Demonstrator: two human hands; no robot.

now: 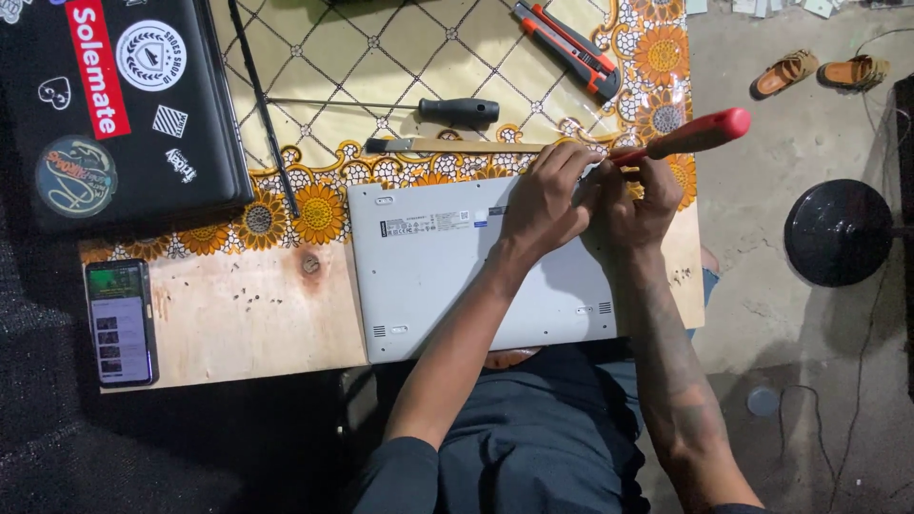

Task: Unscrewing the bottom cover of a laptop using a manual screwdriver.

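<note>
Wooden table (pixel 238 324) bears the stiff, slick laptop (pixel 428 276); my left hand (pixel 543 205) presses it, right hand (pixel 643 195) clenches the red-handled screwdriver (pixel 690 136).

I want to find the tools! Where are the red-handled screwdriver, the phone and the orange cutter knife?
red-handled screwdriver (pixel 700 132), head view, on the middle of its red handle.
phone (pixel 120 322), head view, on the middle of its lit screen.
orange cutter knife (pixel 571 46), head view, on the middle of its body.
</note>
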